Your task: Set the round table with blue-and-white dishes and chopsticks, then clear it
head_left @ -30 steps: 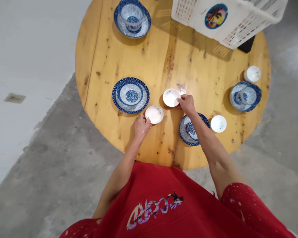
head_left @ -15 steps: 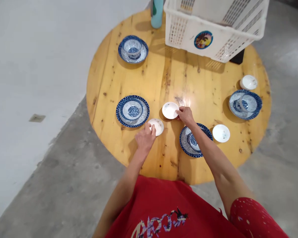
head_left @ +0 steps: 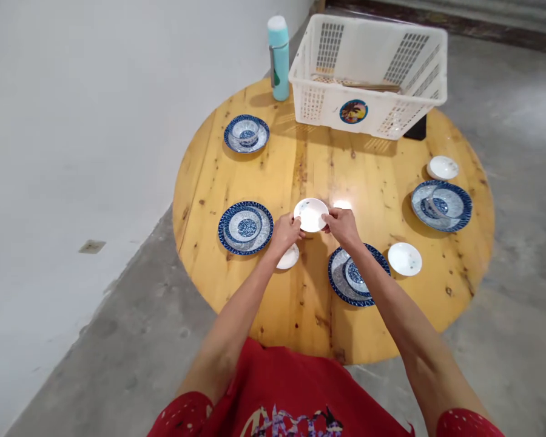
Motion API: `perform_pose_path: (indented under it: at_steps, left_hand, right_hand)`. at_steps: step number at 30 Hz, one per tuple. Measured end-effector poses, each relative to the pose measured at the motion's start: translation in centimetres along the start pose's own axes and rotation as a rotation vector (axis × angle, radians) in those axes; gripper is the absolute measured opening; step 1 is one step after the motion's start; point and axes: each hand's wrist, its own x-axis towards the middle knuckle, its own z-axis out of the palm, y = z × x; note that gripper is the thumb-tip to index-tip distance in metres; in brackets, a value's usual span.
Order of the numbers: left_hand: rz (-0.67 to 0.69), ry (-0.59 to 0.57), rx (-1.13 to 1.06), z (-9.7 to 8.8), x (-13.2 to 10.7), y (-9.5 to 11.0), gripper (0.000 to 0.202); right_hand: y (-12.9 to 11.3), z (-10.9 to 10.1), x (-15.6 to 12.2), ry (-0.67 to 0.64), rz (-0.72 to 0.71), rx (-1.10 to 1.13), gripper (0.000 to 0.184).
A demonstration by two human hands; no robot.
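A small white bowl (head_left: 311, 215) is held between my two hands above the middle of the round table. My left hand (head_left: 286, 233) grips its left rim, and my right hand (head_left: 342, 224) pinches the right rim. Under my left wrist a second white bowl (head_left: 289, 257) sits on the wood, partly hidden. To its left lies a blue-and-white plate (head_left: 223, 235) with a patterned bowl (head_left: 246, 227) on it. Below my right forearm another blue-rimmed plate (head_left: 341, 290) carries a patterned bowl (head_left: 355, 276), partly covered by the arm.
A white plastic basket (head_left: 318, 100) stands at the back beside a light-blue flask (head_left: 281, 67); a black flat object (head_left: 417, 128) lies by it. Farther plates with bowls sit at back left (head_left: 228, 138) and right (head_left: 441, 224). More white bowls (head_left: 404, 259) rest on the right.
My left hand has left the lower white bowl and taken hold of the other bowl, which my right hand still grips. The view has tilted up, showing more of the basket and flask.
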Motion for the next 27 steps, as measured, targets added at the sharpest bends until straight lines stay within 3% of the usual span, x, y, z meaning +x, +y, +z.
perform_pose_path:
  at_steps: [3, 7, 11, 18, 22, 27]
  left_hand:
    - [0.024, -0.040, -0.050, -1.7, 1.3, 0.2, 0.023]
    - [0.085, -0.100, -0.033, -5.8, 4.7, 0.2, 0.022]
    - [0.091, -0.148, 0.003, -11.3, 9.1, -1.3, 0.022]
    - [0.092, -0.170, 0.121, -20.1, 16.3, -6.6, 0.024]
    - [0.054, -0.154, 0.137, -22.7, 18.6, -8.2, 0.028]
    - [0.005, -0.119, 0.117, -24.2, 20.7, -9.6, 0.030]
  right_hand:
    - [-1.2, 0.8, 0.2, 0.015, -0.018, 0.045, 0.014]
    - [-3.0, 4.0, 1.5, 0.057, -0.026, 0.137, 0.014]
    - [-5.1, 9.4, 3.6, 0.117, -0.006, 0.156, 0.014]
    - [-7.9, 19.8, 7.7, 0.133, 0.128, 0.117, 0.010]
    - [-8.6, 23.2, 10.4, 0.159, 0.184, 0.018, 0.009]
    - [-8.5, 25.8, 12.9, 0.167, 0.221, -0.057, 0.011]
